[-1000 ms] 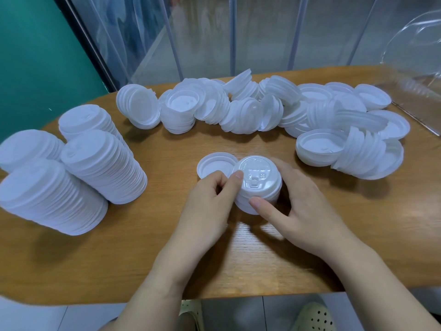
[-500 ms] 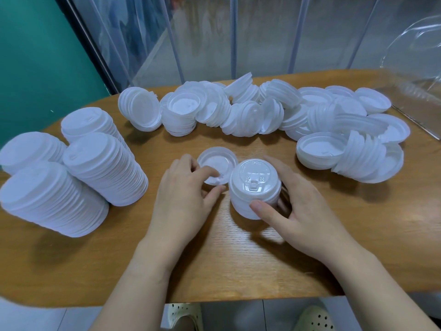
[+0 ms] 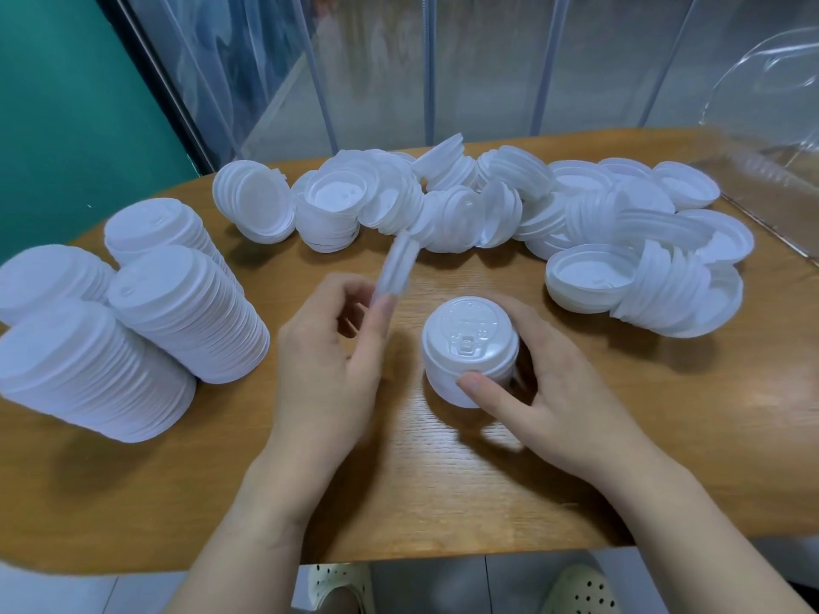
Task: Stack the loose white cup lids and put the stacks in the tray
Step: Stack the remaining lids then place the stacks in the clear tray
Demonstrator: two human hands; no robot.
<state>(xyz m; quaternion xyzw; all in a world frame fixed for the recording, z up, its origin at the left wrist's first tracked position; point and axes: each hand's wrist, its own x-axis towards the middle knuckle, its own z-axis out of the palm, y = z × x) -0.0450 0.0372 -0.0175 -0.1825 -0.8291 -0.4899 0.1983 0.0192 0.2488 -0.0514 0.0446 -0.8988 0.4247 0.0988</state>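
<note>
- The left hand (image 3: pixel 328 347) is raised just above the desk (image 3: pixel 443 480), thumb and fingers curled to pinch a single white lid (image 3: pixel 396 270) by its lower rim
- That lid stands almost on edge, tilted, and is smeared by motion blur, so which face points toward the person is hard to say
- The right hand (image 3: pixel 545 392) rests on the desk and cups a short stack of lids (image 3: pixel 469 347), thumb pressed on its near side and fingers wrapped round its far side
- The short stack sits upright on the desk near the middle, its top lid dome-side up with the moulded sip tab showing
- The pinched lid is up and to the left of the short stack, not touching it
- At the left of the desk stand four tall stacks (image 3: pixel 177 312) of lids, packed close together and leaning
- Along the far side of the desk lies a pile of loose lids (image 3: pixel 465 206), some rim-up, some on edge, many partly nested in short runs
- A rim-up lid (image 3: pixel 589 277) lies at the near right of the pile, beside a tilted fan of nested lids
- A clear plastic tray (image 3: pixel 775 179) sits at the far right corner of the desk, with a clear domed cover rising above it
- Below the desk edge, two pale perforated shoes (image 3: pixel 580 591) show on the floor
</note>
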